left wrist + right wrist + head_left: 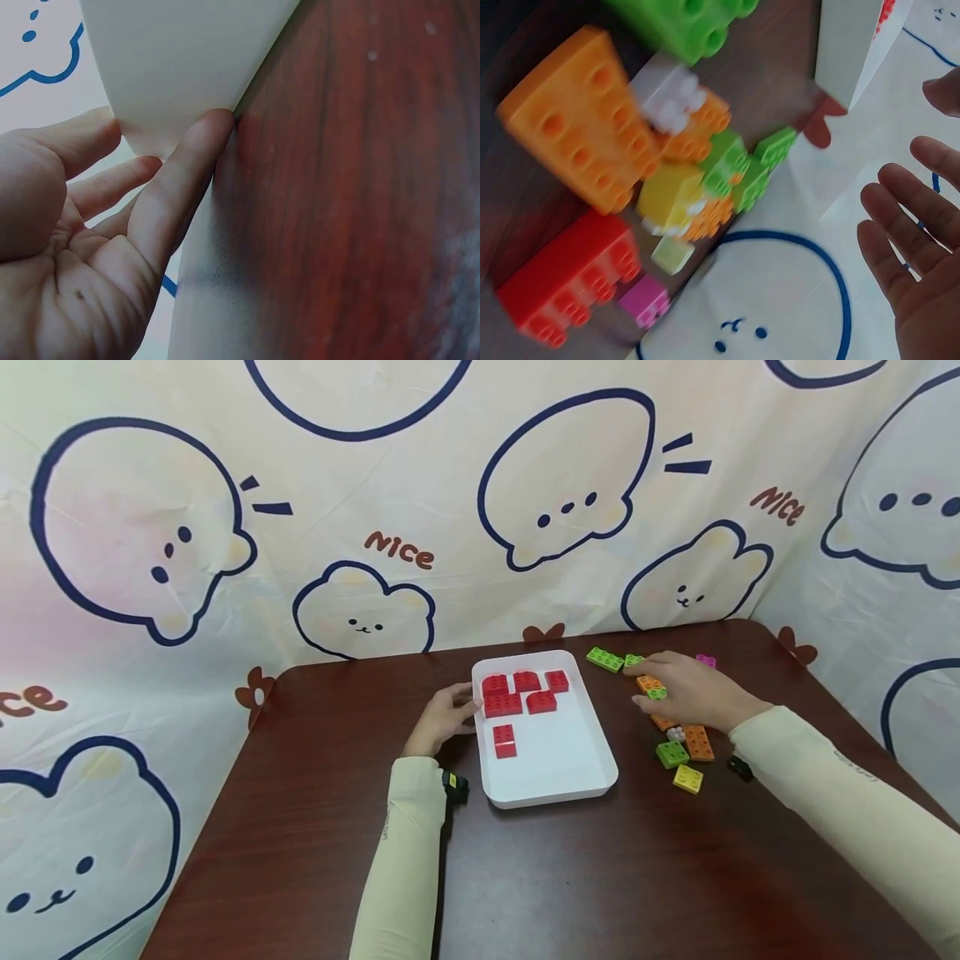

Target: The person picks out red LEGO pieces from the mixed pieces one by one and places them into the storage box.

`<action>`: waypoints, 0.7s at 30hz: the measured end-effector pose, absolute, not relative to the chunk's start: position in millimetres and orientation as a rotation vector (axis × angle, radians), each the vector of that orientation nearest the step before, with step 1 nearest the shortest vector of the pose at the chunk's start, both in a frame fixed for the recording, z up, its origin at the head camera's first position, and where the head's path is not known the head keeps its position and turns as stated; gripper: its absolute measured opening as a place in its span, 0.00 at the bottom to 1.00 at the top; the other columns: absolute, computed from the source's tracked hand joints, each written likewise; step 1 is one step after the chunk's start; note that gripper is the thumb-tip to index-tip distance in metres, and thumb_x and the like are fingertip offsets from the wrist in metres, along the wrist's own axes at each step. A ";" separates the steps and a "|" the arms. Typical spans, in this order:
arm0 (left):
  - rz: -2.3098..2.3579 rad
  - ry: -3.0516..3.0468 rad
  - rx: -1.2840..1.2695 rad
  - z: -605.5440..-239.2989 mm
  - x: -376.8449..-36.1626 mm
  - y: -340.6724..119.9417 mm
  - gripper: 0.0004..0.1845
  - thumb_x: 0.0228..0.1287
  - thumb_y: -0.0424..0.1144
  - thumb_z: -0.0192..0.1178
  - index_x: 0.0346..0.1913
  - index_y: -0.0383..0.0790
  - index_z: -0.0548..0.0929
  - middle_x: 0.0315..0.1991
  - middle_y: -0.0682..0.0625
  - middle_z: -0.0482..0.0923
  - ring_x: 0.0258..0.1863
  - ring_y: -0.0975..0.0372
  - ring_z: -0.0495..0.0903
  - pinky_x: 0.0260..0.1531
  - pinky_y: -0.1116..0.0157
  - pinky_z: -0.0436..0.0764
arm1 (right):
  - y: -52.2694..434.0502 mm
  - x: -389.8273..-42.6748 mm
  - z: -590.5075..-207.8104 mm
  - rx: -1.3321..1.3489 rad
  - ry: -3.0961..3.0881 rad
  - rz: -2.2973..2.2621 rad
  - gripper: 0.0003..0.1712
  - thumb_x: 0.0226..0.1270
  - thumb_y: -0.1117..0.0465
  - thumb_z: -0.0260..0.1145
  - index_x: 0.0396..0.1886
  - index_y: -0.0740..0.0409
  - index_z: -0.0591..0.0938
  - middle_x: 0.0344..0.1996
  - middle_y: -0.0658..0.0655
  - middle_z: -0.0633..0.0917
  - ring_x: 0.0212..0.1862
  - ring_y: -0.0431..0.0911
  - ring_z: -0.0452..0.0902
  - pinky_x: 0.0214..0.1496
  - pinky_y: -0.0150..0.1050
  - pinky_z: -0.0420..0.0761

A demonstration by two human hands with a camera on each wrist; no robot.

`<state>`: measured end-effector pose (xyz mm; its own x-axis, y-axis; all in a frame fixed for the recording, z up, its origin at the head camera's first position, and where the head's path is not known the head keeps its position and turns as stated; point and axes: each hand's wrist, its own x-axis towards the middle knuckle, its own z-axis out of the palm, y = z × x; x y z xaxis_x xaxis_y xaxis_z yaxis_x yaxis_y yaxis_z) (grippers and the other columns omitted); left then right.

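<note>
Sorting stage: relaxed left hand [442, 720] steadies white plastic tray [558, 785]; open right hand [686, 689] hovers over loose bricks [678, 743], grasp pending.

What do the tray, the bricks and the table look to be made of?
Tray: likely plastic, white, smooth, with thin moulded walls. Red bricks and loose bricks: hard plastic, bright colours with moulded studs. Table: dark reddish wood or wood-look laminate, grain streaks visible; which one is unclear.

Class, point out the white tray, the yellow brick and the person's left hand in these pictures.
white tray [555, 789], head view, bare near rim.
yellow brick [687, 778], head view, studded top.
left hand [442, 720], head view, back of the hand.
</note>
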<state>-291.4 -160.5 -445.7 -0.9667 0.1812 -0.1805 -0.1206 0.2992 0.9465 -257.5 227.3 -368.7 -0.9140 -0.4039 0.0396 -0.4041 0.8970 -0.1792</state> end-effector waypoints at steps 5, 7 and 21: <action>1.714 2.318 0.052 -443.1 -292.3 -159.9 0.29 0.75 0.38 0.60 0.75 0.39 0.67 0.62 0.38 0.73 0.55 0.47 0.80 0.49 0.53 0.86 | 247.6 -255.5 -367.8 0.571 -3.097 0.295 0.32 0.65 0.51 0.72 0.67 0.57 0.78 0.63 0.68 0.77 0.64 0.64 0.72 0.62 0.66 0.75; 1.709 2.320 0.049 -442.7 -292.7 -160.0 0.29 0.75 0.38 0.60 0.75 0.39 0.67 0.62 0.38 0.73 0.55 0.47 0.80 0.49 0.53 0.86 | 254.5 -255.3 -368.8 0.553 -3.110 0.301 0.33 0.66 0.52 0.72 0.68 0.58 0.77 0.63 0.69 0.77 0.62 0.64 0.73 0.61 0.66 0.75; 1.716 2.325 0.042 -446.6 -293.5 -159.5 0.28 0.75 0.39 0.60 0.74 0.41 0.68 0.62 0.40 0.74 0.53 0.48 0.82 0.48 0.54 0.86 | 287.4 -256.7 -378.2 0.475 -3.116 0.309 0.31 0.64 0.52 0.72 0.64 0.61 0.79 0.63 0.74 0.76 0.64 0.70 0.69 0.61 0.71 0.71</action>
